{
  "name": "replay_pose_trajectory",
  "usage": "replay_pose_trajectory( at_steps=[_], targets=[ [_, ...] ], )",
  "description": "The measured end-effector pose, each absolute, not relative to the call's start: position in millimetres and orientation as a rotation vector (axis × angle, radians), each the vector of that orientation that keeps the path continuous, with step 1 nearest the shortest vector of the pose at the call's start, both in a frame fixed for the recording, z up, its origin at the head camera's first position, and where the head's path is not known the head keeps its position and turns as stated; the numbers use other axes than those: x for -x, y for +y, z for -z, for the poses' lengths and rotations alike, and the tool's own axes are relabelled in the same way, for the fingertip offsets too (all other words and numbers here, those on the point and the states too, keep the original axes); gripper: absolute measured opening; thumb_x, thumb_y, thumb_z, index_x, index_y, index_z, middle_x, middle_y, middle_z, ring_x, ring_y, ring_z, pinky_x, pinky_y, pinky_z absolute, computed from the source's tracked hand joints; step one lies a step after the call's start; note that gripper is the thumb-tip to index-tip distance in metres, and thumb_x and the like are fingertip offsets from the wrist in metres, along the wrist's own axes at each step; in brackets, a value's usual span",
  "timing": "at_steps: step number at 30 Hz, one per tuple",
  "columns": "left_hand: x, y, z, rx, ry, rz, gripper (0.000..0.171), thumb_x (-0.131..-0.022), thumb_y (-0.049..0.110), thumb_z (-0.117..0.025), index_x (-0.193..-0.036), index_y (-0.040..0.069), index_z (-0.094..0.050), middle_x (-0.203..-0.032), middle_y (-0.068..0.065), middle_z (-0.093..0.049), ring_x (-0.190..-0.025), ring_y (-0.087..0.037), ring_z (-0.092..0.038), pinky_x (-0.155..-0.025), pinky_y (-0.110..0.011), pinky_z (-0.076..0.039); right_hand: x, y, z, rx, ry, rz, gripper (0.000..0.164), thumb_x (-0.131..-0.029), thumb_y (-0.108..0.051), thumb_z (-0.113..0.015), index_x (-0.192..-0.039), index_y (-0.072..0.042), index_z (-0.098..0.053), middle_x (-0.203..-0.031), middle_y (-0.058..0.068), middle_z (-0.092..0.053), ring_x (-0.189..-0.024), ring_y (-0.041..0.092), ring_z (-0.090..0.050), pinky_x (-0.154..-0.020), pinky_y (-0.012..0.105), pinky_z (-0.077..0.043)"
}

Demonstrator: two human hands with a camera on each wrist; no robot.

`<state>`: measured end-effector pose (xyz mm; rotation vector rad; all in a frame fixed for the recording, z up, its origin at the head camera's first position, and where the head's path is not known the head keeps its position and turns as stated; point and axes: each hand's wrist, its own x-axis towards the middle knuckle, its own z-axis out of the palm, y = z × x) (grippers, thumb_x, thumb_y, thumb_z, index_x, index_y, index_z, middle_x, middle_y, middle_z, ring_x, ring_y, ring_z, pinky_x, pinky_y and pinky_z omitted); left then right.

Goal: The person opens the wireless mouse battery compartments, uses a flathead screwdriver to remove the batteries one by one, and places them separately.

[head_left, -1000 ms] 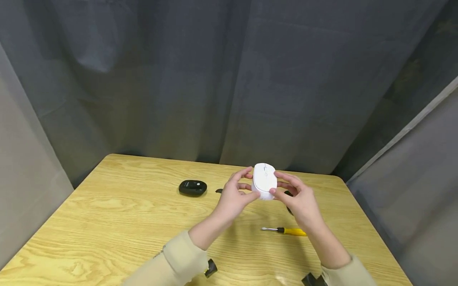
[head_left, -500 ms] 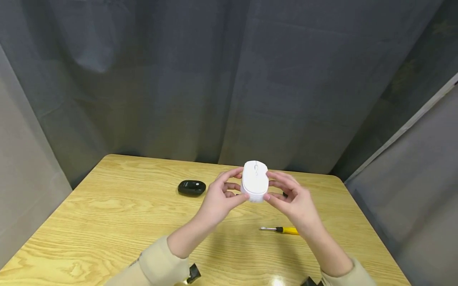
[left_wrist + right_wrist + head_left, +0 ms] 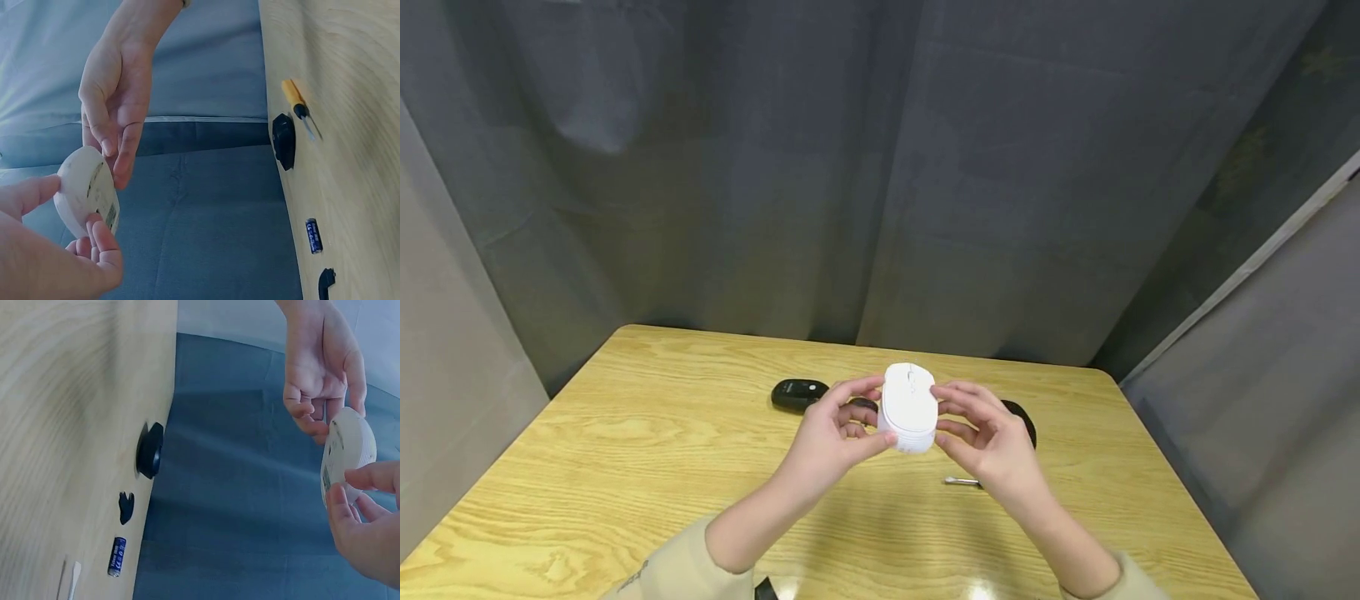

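A white computer mouse is held up above the table, its buttons and scroll wheel showing in the head view. My left hand pinches its left side between thumb and fingers. On the opposite side, my right hand grips it with thumb and fingertips. The left wrist view shows the mouse edge-on, with part of its underside and a small label. From the right wrist, the underside of the mouse also shows, with my right hand's thumb and fingers on it.
On the wooden table lie a black mouse, a blue battery and a small black piece. A screwdriver with a yellow handle lies near another black object. Grey curtains hang behind.
Both hands have carried the white mouse leftward, and slightly down in the last half second. My right hand now covers the screwdriver's handle in the head view.
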<state>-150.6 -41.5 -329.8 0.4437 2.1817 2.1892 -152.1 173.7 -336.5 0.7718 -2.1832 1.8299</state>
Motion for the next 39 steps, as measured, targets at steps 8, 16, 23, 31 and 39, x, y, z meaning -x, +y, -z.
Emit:
replay_pose_trajectory(
  at_steps=[8,16,23,31,39],
  targets=[
    [138,-49,340,-0.461,2.259,-2.138,0.057,-0.073,0.001,-0.077,-0.126,0.01,-0.056,-0.123,-0.007,-0.05,-0.09,-0.017,-0.059,-0.072,-0.021,-0.051,148,167,350,-0.78,-2.211,-1.8,0.042,-0.076,0.012,-0.07,-0.116,0.005,-0.061,-0.122,0.016,-0.049,-0.099,0.014,-0.059,-0.083,0.03,-0.054],
    [131,-57,356,-0.501,2.221,-2.164,0.056,-0.075,0.0,-0.076,-0.126,0.006,-0.054,-0.134,-0.01,-0.047,-0.09,-0.017,-0.059,-0.075,-0.023,-0.053,146,160,360,-0.835,-2.208,-1.7,0.043,-0.073,0.012,-0.073,-0.113,0.002,-0.064,-0.12,0.015,-0.053,-0.094,0.013,-0.058,-0.08,0.03,-0.055],
    [129,-64,367,-0.482,2.146,-2.184,0.056,-0.078,0.004,-0.074,-0.13,0.003,-0.052,-0.133,-0.014,-0.049,-0.092,-0.014,-0.06,-0.077,-0.022,-0.053,146,154,366,-0.848,-2.177,-1.721,0.043,-0.072,0.012,-0.073,-0.113,0.002,-0.063,-0.12,0.017,-0.053,-0.094,0.013,-0.059,-0.08,0.031,-0.055],
    [129,-69,376,-0.547,2.132,-2.172,0.057,-0.08,-0.003,-0.069,-0.133,0.001,-0.049,-0.129,-0.019,-0.05,-0.093,-0.014,-0.06,-0.081,-0.023,-0.053,146,152,377,-0.792,-2.196,-1.758,0.044,-0.072,0.012,-0.073,-0.114,0.001,-0.063,-0.122,0.016,-0.052,-0.096,0.012,-0.059,-0.081,0.03,-0.055],
    [129,-67,380,-0.504,2.313,-2.098,0.057,-0.074,-0.012,-0.069,-0.126,0.006,-0.056,-0.108,-0.013,-0.06,-0.092,-0.016,-0.062,-0.089,-0.026,-0.051,145,150,382,-0.812,-2.183,-1.768,0.042,-0.073,0.01,-0.073,-0.113,0.001,-0.063,-0.121,0.017,-0.053,-0.095,0.013,-0.059,-0.08,0.032,-0.055]
  ],
)
